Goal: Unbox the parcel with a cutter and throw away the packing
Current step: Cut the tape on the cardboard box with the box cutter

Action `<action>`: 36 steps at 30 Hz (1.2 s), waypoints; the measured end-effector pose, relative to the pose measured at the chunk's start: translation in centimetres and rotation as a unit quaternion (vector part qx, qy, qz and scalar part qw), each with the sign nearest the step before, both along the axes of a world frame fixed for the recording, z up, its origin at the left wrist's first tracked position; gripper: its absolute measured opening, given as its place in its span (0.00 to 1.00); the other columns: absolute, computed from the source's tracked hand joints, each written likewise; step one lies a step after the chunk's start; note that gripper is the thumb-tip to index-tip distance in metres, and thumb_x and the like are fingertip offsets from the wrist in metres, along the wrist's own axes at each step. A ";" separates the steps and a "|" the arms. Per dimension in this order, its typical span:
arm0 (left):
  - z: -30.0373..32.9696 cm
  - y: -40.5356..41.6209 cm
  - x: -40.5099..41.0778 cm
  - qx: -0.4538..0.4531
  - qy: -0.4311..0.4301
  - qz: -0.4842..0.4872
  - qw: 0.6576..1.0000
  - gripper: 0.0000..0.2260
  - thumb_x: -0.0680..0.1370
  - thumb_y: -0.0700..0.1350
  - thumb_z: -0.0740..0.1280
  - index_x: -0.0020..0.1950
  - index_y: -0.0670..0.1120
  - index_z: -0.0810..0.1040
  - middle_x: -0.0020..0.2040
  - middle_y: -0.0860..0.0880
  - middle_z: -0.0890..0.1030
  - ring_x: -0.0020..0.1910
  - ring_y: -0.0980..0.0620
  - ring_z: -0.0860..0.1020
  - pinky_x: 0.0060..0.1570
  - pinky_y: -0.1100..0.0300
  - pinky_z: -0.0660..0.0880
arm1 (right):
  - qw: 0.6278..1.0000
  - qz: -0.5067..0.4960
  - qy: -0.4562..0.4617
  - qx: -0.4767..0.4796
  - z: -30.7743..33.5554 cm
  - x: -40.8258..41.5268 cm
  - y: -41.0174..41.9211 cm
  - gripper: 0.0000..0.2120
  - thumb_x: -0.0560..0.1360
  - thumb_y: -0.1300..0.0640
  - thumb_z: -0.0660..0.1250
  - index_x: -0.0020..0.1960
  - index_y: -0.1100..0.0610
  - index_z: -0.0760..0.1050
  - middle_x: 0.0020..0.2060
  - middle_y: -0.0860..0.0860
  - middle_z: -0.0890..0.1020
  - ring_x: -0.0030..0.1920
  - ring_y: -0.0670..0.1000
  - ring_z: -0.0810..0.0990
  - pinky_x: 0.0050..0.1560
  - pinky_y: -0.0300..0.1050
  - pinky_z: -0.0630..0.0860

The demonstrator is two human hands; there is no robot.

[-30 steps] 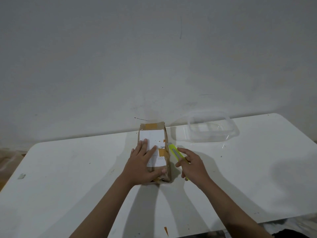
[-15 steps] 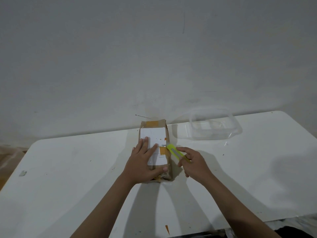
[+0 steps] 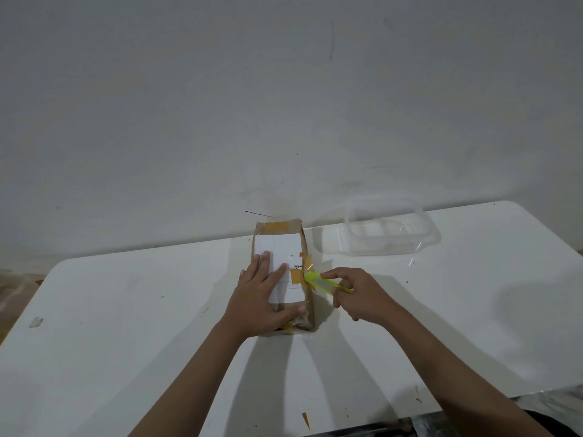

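Note:
A brown cardboard parcel (image 3: 284, 239) with a white label and orange tape lies lengthwise on the white table (image 3: 126, 326), near its far edge. My left hand (image 3: 263, 299) rests flat on the parcel's near half, fingers spread, thumb on the near right corner. In my right hand (image 3: 359, 296) is a yellow-green cutter (image 3: 321, 282), whose tip touches the parcel's right edge at the orange tape.
A clear plastic container (image 3: 388, 228) sits on the table at the back right of the parcel. A grey wall rises just behind the table. A small orange tape scrap (image 3: 304, 419) lies near the table's front edge.
My right hand has swung the cutter leftward and lowered it, so its tip now meets the parcel's right edge. My left hand has stayed on the parcel.

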State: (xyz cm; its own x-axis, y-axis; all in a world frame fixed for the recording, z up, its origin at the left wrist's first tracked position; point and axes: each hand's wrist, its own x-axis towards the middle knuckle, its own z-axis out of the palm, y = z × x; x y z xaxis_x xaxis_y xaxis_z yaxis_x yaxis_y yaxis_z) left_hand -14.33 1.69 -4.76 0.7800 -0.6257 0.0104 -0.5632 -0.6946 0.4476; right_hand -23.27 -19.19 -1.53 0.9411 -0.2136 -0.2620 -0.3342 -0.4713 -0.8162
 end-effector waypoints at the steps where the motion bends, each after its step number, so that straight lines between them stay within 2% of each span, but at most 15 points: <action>1: 0.1 0.0 0.0 -0.001 0.000 0.001 1.000 0.49 0.60 0.81 0.49 0.76 0.58 0.54 0.77 0.52 0.42 0.76 0.53 0.38 0.73 0.46 0.45 | 1.000 -0.005 0.001 0.008 0.0 -0.2 0.0 0.19 0.74 0.63 0.60 0.61 0.49 0.76 0.38 0.57 0.82 0.19 0.49 0.70 0.25 0.37 0.69; 8: -0.2 0.1 0.1 -0.003 0.003 0.002 1.000 0.49 0.60 0.81 0.50 0.76 0.58 0.54 0.77 0.52 0.42 0.76 0.52 0.38 0.73 0.45 0.45 | 0.999 -0.018 0.001 0.044 0.1 -1.5 -0.3 0.17 0.76 0.64 0.61 0.61 0.49 0.76 0.32 0.54 0.82 0.18 0.47 0.68 0.24 0.37 0.68; 21: 0.0 0.0 0.1 0.005 0.000 0.000 1.000 0.50 0.59 0.82 0.49 0.76 0.57 0.54 0.78 0.52 0.42 0.76 0.52 0.38 0.73 0.45 0.45 | 0.997 -0.039 -0.004 0.060 -0.6 -1.9 0.4 0.18 0.75 0.65 0.61 0.61 0.51 0.75 0.32 0.54 0.81 0.19 0.47 0.68 0.25 0.40 0.70; 26: -0.1 0.1 0.1 -0.001 -0.001 -0.002 1.000 0.49 0.60 0.81 0.49 0.76 0.57 0.54 0.78 0.51 0.43 0.76 0.51 0.38 0.72 0.45 0.44 | 0.998 -0.044 0.001 0.053 -0.7 -1.3 1.0 0.19 0.74 0.65 0.60 0.62 0.50 0.75 0.36 0.59 0.82 0.19 0.48 0.69 0.26 0.39 0.70; 30: -0.1 0.1 0.0 0.000 0.002 0.002 1.000 0.49 0.60 0.81 0.50 0.76 0.57 0.54 0.77 0.52 0.42 0.76 0.52 0.39 0.72 0.45 0.44 | 0.997 -0.047 -0.008 0.061 -0.8 -2.2 1.1 0.18 0.76 0.64 0.60 0.61 0.49 0.75 0.33 0.54 0.82 0.19 0.47 0.69 0.27 0.40 0.71; 36: -0.2 0.1 0.1 0.000 -0.006 -0.001 1.000 0.49 0.60 0.81 0.50 0.76 0.56 0.55 0.78 0.51 0.43 0.76 0.51 0.39 0.72 0.45 0.45 | 0.997 -0.052 -0.005 0.064 -0.8 -2.5 0.9 0.18 0.76 0.64 0.60 0.61 0.50 0.75 0.33 0.55 0.82 0.19 0.46 0.68 0.26 0.41 0.71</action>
State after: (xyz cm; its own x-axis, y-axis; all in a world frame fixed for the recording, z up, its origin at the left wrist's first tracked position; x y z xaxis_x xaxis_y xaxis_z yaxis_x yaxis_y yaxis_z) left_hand -14.22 1.77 -4.96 0.7788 -0.6270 0.0189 -0.5694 -0.6940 0.4405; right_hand -25.75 -18.29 -2.31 0.9185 -0.2753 -0.2839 -0.3671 -0.3265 -0.8710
